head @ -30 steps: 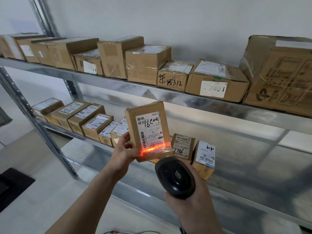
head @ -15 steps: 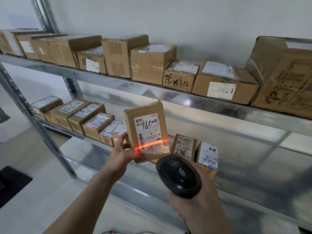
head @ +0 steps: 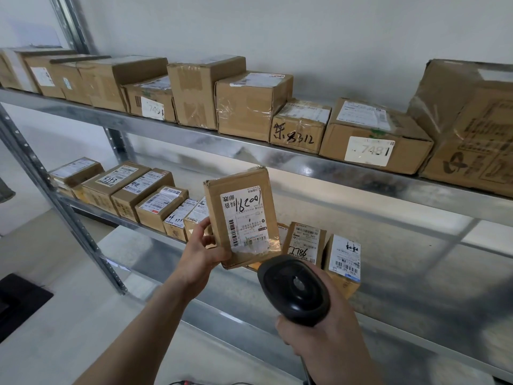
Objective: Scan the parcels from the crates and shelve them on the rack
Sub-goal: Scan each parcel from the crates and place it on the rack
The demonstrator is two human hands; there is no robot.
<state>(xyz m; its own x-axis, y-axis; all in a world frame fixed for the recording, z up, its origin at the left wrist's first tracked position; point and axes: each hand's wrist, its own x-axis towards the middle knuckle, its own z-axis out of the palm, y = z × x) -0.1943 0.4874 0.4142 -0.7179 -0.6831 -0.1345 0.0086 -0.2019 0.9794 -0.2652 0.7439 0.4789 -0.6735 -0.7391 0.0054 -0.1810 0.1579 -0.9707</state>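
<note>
Both hands busy: left (head: 204, 251) grips parcel (head: 241, 215), right (head: 322, 337) scanner (head: 294, 290).

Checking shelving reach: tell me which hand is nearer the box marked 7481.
Right. The right hand, holding the scanner, is below the 7481 box; the left hand is farther left, gripping the parcel.

Brightness: even, soft daylight-like light, moderately bright.
Glare: pale reflections on the metal shelf (head: 347, 173) surfaces.
Shadows: soft, under the upper shelf and behind boxes.
Sharpness: centre labels legible; left-edge boxes slightly smeared.
Distortion: wide-angle bowing of the rack upright (head: 55, 195) and the edges.
</note>
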